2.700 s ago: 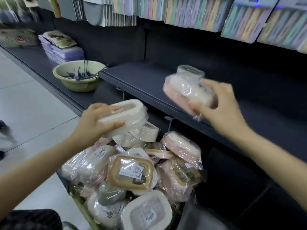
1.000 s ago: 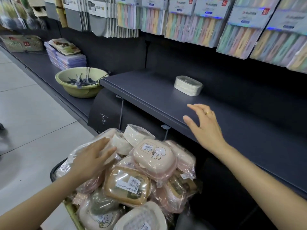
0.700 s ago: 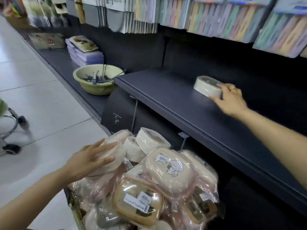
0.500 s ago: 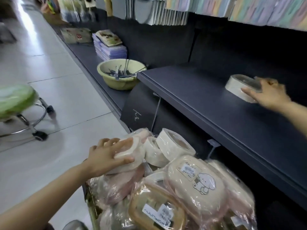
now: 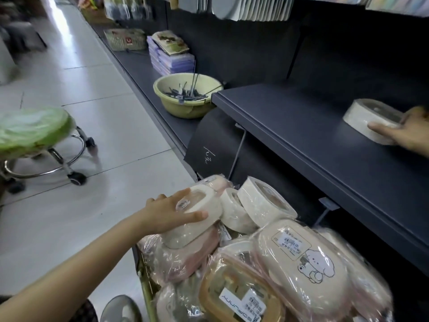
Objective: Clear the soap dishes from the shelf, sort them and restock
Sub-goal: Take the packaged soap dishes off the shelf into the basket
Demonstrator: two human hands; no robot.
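Now the right hand (image 5: 411,131), empty a second ago, grips the cream dish (image 5: 369,119) on the shelf (image 5: 301,135), while the left hand (image 5: 171,212) closes on a matching dish (image 5: 197,219) atop the pile beneath it, so restocking has begun.

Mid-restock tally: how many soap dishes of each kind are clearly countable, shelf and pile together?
Cream oval plastic soap dishes: 4 (shelf dish in right hand grip, pile dish in left hand grip, two beside it)
Puppy-print wrapped dish: 1
Brown-rimmed labelled dish: 1
Total: 6; pink wrapped ones too bunched to count.
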